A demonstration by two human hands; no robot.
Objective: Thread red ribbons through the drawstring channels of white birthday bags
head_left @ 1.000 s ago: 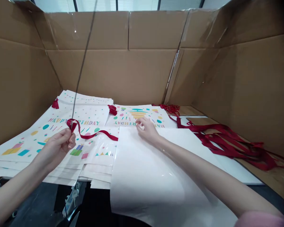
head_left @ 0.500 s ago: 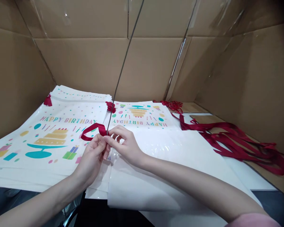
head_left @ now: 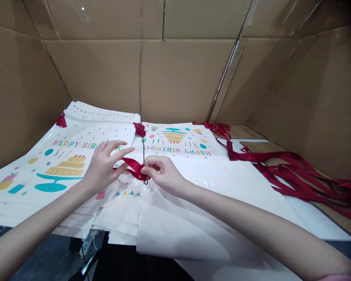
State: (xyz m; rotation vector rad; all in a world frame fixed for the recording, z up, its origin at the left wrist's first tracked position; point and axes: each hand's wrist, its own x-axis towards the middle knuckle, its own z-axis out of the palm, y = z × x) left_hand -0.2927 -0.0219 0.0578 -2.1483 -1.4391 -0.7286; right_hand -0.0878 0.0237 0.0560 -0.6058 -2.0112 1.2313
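Printed stack: my leftmost pile of birthday sheets lies with its near edges staggered; a forearm brushing them could fan them further.
Red tassel: the small one sits at that pile's far left edge; a sliding sheet could drag it.
Left hand: mine, spread wide above the print, thumb beside the ribbon; whether it touches I cannot tell. If it has no hold, that side of the loop is free to swing or twist.
Red ribbon: the loop hangs between my two hands and meets the wire at my right fingertips. A twist there could leave it creased.
Hooked wire: the thin dark rod runs down into my grip, its small hook just below; a loose loop could slip off, or the tip could snag the satin.
Right hand: mine, thumb and forefinger closed on the wire at the ribbon. Easing that pinch too soon could lose both.
White sheet: glossy and curled under my right arm; leaning could crease it.
Loose ribbons: heaped at right, overlapping; pulling one could tangle others.
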